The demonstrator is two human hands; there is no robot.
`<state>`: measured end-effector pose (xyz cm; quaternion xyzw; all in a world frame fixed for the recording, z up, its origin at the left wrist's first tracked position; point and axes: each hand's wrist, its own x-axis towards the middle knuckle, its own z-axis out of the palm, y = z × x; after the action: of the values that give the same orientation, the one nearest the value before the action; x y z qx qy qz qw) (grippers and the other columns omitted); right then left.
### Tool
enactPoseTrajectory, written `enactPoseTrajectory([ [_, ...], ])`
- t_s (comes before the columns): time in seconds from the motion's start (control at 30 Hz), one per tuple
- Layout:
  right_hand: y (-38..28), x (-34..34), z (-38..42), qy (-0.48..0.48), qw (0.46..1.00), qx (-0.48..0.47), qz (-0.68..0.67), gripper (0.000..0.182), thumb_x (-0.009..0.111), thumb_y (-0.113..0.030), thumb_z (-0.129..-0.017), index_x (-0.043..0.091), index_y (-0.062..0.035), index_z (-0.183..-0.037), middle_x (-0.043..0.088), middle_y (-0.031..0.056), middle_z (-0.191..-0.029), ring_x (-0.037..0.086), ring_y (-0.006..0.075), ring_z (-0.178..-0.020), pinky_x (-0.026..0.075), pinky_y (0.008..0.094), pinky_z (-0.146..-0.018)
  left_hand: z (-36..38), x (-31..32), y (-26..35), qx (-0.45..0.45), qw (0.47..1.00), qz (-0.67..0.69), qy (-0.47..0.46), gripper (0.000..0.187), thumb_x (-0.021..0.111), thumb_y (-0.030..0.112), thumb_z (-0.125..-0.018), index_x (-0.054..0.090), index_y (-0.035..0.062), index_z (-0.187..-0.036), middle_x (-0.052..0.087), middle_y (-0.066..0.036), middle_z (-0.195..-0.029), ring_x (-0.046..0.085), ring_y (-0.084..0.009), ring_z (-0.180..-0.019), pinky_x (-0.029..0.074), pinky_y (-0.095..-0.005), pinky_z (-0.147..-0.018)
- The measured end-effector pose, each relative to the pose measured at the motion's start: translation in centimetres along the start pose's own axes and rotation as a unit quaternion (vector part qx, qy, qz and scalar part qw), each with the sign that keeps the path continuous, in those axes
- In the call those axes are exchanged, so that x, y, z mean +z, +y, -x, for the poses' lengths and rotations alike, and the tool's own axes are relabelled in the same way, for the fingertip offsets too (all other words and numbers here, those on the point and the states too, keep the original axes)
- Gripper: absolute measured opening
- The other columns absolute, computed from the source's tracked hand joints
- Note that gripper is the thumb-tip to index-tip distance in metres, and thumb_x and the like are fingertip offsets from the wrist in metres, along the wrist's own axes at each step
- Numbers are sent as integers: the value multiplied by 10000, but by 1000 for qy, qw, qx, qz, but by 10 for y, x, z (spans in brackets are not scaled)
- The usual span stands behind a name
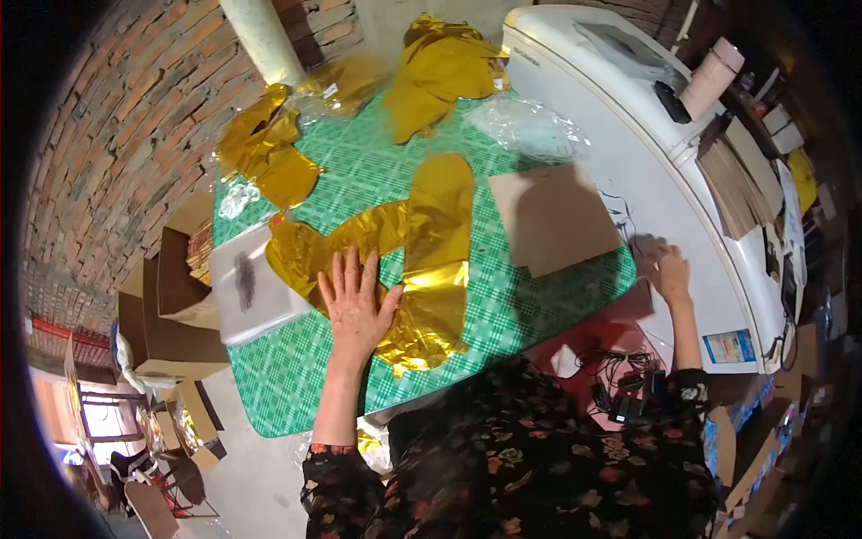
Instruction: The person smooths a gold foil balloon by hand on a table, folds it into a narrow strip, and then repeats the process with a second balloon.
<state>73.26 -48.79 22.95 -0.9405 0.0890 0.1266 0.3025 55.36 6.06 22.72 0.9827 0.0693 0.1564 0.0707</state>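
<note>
A gold foil balloon (pixel 440 234), flat and shaped like a numeral or letter, lies on the green checked tablecloth (pixel 359 395). My left hand (pixel 353 301) rests palm down on its lower left part, fingers spread. Off the table's right edge, beside the white freezer, my right hand (pixel 669 274) has its fingers bent together. What it grips, if anything, is too small to make out. A thin dark cord or line (pixel 620 205) shows close to those fingers. Left of the balloon is a stack of clear plastic bags (pixel 260 287).
More gold foil balloons (pixel 440 67) lie at the table's back, with others (pixel 269 148) at back left. Crumpled clear plastic (pixel 530 130) and a cardboard sheet (pixel 555 216) are on the right. A white chest freezer (pixel 620 117) borders the table; cardboard boxes (pixel 171 314) stand left.
</note>
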Motion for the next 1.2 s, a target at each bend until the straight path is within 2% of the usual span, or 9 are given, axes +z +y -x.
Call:
enactPoseTrajectory([
  [0.07, 0, 2, 11, -19, 969, 4, -245, 558, 576, -566, -964, 660, -99, -1258, 708, 132, -1140, 677, 393, -911, 536, 444, -803, 0, 1, 1, 4, 1000, 6, 4, 640, 593, 474, -991, 473, 133, -1519, 376, -168, -1608, 266, -385, -1520, 143, -611, -1225],
  [0.2, 33, 41, -11, 142, 953, -173, 205, 525, 456, -516, -1051, 668, -46, -1149, 685, 181, -1122, 659, 317, -990, 485, 403, -900, 1, 3, -1, 16, 1000, -3, 12, 644, 604, 477, -983, 474, 135, -1513, 385, -166, -1600, 280, -390, -1512, 153, -628, -1216],
  [0.3, 34, 53, -43, 19, 985, -87, -147, 712, 422, -644, -1027, 594, -26, -1336, 666, 153, -1302, 599, 294, -1217, 459, 406, -1029, 1, 2, -2, 20, 1000, -6, 12, 635, 590, 477, -991, 478, 126, -1508, 385, -172, -1600, 283, -395, -1510, 162, -634, -1212],
  [0.43, -15, 66, -7, -58, 884, 91, -455, 969, 402, -808, -940, 449, -42, -1530, 511, 121, -1522, 528, 282, -1337, 397, 445, -1114, 0, 4, -2, 21, 1000, -10, 13, 638, 574, 493, -995, 482, 119, -1504, 380, -173, -1603, 281, -398, -1510, 159, -632, -1214],
  [0.53, -35, 49, 22, -88, 899, 65, -424, 1001, 409, -816, -931, 445, -8, -1520, 482, 125, -1546, 504, 275, -1367, 433, 460, -1076, -1, 1, -2, 21, 1000, -11, 4, 640, 570, 499, -996, 485, 115, -1501, 378, -174, -1603, 279, -399, -1511, 156, -631, -1216],
  [0.73, -92, -38, 103, -80, 875, -127, -460, 760, 414, -630, -1042, 605, 48, -1327, 740, 123, -1020, 688, 182, -946, 507, 327, -887, -1, 1, 0, 21, 1000, -12, 2, 638, 577, 490, -997, 481, 115, -1504, 373, -176, -1606, 273, -400, -1513, 155, -631, -1216],
  [0.83, -139, -31, 117, 89, 906, -196, -364, 629, 371, -509, -1091, 651, 34, -1242, 717, 87, -794, 683, 183, -770, 514, 325, -849, 0, 1, 0, 22, 1000, -8, 5, 644, 592, 483, -988, 478, 124, -1510, 387, -178, -1597, 282, -403, -1509, 162, -637, -1211],
  [1.03, -194, 117, 96, 67, 811, -581, 21, 556, 550, -355, -1039, 497, 14, -1451, 459, 245, -1503, 448, 389, -1383, 368, 532, -1138, 0, 5, -3, 9, 1000, -18, 5, 713, 580, 558, -971, 430, 170, -1550, 332, -187, -1626, 221, -484, -1509, 149, -683, -1192],
  [1.2, -265, 200, 124, -153, 778, -573, 209, 823, 336, -631, -1038, 210, -71, -1627, 116, 193, -1699, 28, 355, -1582, -46, 549, -1259, 0, 7, -3, 3, 999, -37, -10, 730, 519, 666, -956, 426, 262, -1557, 317, -176, -1637, 166, -515, -1512, 110, -724, -1172],
])
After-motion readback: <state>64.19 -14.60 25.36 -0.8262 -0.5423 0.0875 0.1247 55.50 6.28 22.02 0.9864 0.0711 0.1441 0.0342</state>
